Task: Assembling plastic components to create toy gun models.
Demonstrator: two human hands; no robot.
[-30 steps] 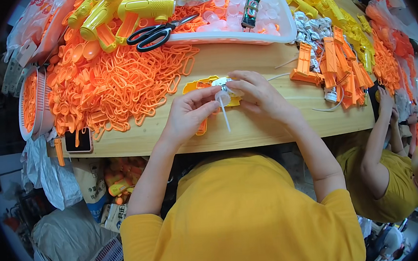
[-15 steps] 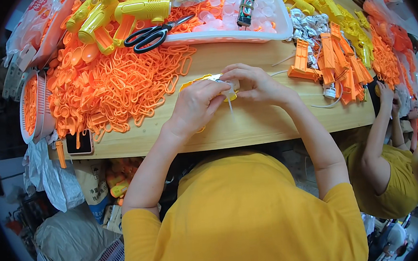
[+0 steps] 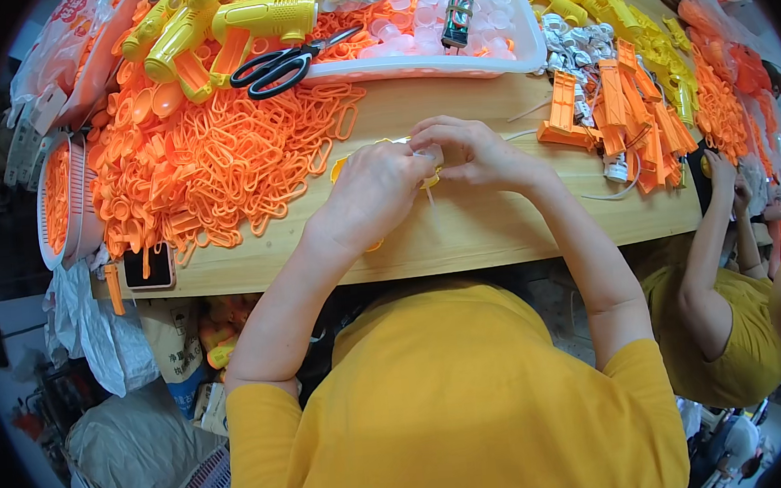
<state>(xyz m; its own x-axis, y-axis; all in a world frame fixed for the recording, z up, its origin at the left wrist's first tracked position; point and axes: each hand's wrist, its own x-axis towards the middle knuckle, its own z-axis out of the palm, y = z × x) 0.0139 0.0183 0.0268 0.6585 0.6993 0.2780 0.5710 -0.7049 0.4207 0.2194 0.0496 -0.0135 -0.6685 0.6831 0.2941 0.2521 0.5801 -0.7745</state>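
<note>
Big wooden table [image 3: 499, 226], crowded. Huge heap of orange plastic loops [image 3: 210, 166] on the left, spilling close to the work spot; easy to drag a few along with a sleeve or elbow and knock them off the front edge. White tray [image 3: 522, 50] at the back, black scissors [image 3: 280, 66] resting half on its rim, yellow toy guns [image 3: 217, 24] beside. Stack of orange brackets [image 3: 609, 107] to the right, near the wrist. Both hands meeting mid-table: left hand [image 3: 368, 195] curled over, right hand [image 3: 470, 150] pinching in, fingers closed tight around a small yellow-and-white piece [image 3: 429, 178]. Mostly hidden, so hard to say exactly how gripped. Thin white stem poking out below, probably easy to bend or snap if squeezed crooked. Tiny part, easy to fumble into the orange pile.
</note>
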